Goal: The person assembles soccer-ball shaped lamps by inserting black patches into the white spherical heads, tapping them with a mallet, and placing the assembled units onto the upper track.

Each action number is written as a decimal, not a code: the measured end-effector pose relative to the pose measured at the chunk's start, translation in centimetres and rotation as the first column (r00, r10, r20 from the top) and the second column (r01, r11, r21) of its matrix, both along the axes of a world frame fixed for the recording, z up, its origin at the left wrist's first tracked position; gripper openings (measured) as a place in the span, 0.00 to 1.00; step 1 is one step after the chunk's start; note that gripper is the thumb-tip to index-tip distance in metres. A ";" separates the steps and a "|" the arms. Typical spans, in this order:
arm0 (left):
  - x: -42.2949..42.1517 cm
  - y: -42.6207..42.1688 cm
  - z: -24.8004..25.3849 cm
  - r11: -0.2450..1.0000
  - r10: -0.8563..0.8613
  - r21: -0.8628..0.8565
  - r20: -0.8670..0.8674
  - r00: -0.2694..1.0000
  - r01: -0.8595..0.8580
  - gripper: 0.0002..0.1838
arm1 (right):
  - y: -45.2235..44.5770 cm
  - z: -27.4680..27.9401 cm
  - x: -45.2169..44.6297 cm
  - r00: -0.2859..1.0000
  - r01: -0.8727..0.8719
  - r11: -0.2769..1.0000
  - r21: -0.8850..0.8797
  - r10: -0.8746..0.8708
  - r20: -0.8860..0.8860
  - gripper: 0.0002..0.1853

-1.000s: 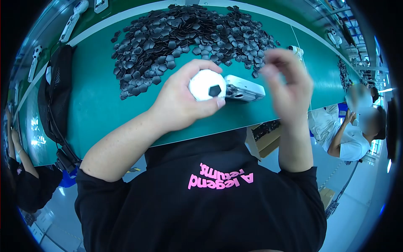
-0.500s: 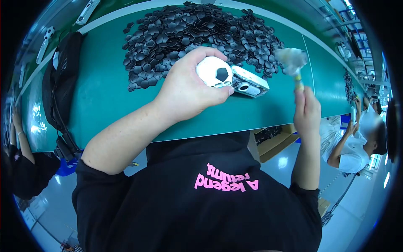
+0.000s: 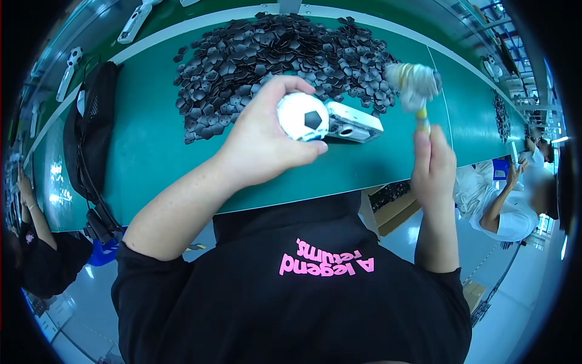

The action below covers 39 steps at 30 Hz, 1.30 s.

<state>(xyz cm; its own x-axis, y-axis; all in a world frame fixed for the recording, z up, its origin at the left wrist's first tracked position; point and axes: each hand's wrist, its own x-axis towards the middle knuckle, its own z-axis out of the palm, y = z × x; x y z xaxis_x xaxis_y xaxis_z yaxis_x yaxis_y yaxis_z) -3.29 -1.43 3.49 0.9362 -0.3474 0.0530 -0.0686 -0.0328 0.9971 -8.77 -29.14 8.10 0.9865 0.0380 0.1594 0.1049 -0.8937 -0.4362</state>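
Note:
My left hand [image 3: 257, 139] is closed around a white toy soccer ball [image 3: 291, 113], thumb below and fingers over the top. A black pentagon piece [image 3: 313, 120] sits on the ball's face. A white oblong housing [image 3: 359, 121] extends to the right from the ball, above the green table; whether the two are joined is not clear. In my right hand [image 3: 434, 161] is the handle of a mallet, gripped upright. The mallet's head [image 3: 415, 82] is wrapped in whitish material and raised to the right of the housing, apart from it.
A large heap of black pentagon pieces [image 3: 254, 57] covers the far part of the green table [image 3: 151, 158]. A black bag [image 3: 94, 130] with a cable lies at left. An open cardboard box [image 3: 397, 218] stands below the table edge. Other people sit at both sides.
The whole view has shifted slightly. My right hand has moved the mallet a little, and its head looks less blurred. My left hand keeps its hold on the ball.

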 end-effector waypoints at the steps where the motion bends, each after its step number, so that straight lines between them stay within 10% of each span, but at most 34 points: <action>1: 0.0 0.2 0.0 1.000 -0.005 -0.006 -0.002 1.000 0.005 0.33 | -1.2 -0.9 0.9 0.983 0.174 0.983 -0.058 -0.170 0.063 0.16; 7: 1.3 1.5 0.2 0.929 0.114 -0.355 0.010 0.993 -0.103 0.39 | -10.6 -6.8 3.9 0.898 0.439 0.850 -0.290 -0.429 0.102 0.16; 12: 2.1 1.4 -1.7 0.876 0.185 -0.457 0.020 0.982 -0.156 0.37 | -7.8 -6.5 4.1 0.918 0.295 0.876 -0.382 -0.149 0.369 0.14; 14: 1.6 0.3 -1.0 0.923 0.236 -0.349 0.176 0.956 -0.164 0.36 | -4.9 -5.9 4.3 0.899 0.191 0.917 -0.349 -0.021 0.438 0.15; 16: 1.7 -0.5 -0.7 0.942 0.246 -0.290 0.260 0.934 -0.167 0.35 | -3.0 -5.8 4.4 0.989 -0.015 1.000 0.021 0.012 0.147 0.15; 19: 2.3 -1.2 -1.2 0.943 0.173 0.095 0.680 0.713 -0.320 0.37 | -1.9 -5.9 5.0 0.990 -0.035 0.999 0.005 0.034 0.134 0.14; 39: 0.4 -1.8 -1.7 0.990 -0.036 0.143 0.202 0.979 0.007 0.35 | 0.7 -2.8 8.2 0.976 0.015 0.964 -0.267 -0.072 -0.205 0.11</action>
